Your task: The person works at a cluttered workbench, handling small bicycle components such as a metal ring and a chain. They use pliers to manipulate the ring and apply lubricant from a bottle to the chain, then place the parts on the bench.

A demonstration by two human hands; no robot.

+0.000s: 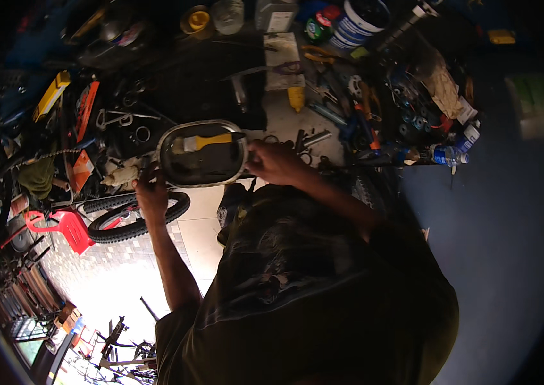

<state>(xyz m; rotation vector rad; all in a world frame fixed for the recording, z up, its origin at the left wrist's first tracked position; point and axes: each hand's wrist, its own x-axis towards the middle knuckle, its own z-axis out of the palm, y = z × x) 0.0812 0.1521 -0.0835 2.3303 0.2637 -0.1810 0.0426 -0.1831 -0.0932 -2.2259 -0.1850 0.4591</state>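
An oval metal pan [198,185] with a dark inside is at the near edge of the cluttered workbench, between my two hands. A paintbrush [213,140] with a yellow handle and pale bristles lies across it. My left hand [151,191] is closed at the pan's near left side, fingers bent against the rim. On the opposite side, my right hand [274,162] grips the right rim, with its thumb and fingers curled there. Dim light hides the exact finger contact and any liquid in the pan.
Loose tools, sockets and pliers [368,99] crowd the bench to the right. A water bottle [449,155] lies at its right edge. White-and-blue bucket [356,25] and jars stand at the back. Below left are a bicycle tyre [137,226] and a red plastic chair [73,230].
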